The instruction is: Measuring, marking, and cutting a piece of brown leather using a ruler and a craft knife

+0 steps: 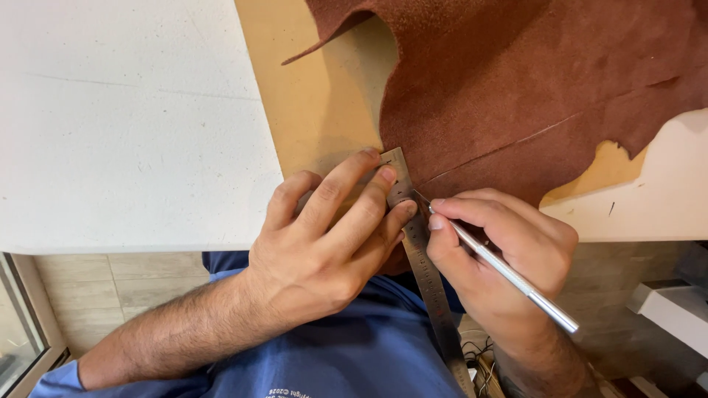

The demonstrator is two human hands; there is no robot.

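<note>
Brown suede leather (pixel 531 81) covers a tan cutting board (pixel 310 110). Left hand (pixel 324 243) presses flat fingers on a steel ruler (pixel 420 258) running lengthwise away from the leather's edge. Right hand (pixel 501 258) grips a metal craft knife (pixel 501 269), tip toward the leather beside the ruler.

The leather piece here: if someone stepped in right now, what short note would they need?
Left hand: fingers pressed flat on the steel ruler, pinning it at the leather's near edge.
Right hand: grips a slim metal craft knife, tip against the ruler's edge at the brown leather.
Leather lies on a tan cutting board on the white table.
Done: one long straight line already runs across the leather.
Left: the line along the ruler looks barely begun.
</note>
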